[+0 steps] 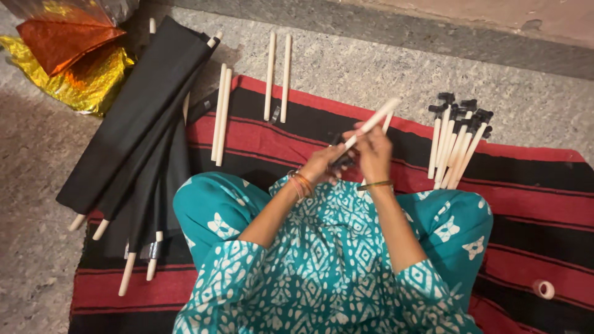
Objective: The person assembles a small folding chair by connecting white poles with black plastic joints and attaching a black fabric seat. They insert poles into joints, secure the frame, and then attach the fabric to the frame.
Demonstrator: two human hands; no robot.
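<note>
A pale wooden stick [375,120] is held up over my lap, tilted up to the right. My left hand [323,163] grips its lower end, where a small black piece [342,160] sits. My right hand [373,150] closes around the stick just above. To the right lies a bundle of several sticks with black caps [456,141] on the red and black striped mat [532,192]. Bangles ring both wrists.
Bare sticks lie ahead in two pairs [278,75] [221,115]. Black fabric pieces rolled on sticks [133,133] fan out at left. Crumpled orange and gold foil [68,55] sits at far left. A small tape roll [544,289] rests on the mat at right.
</note>
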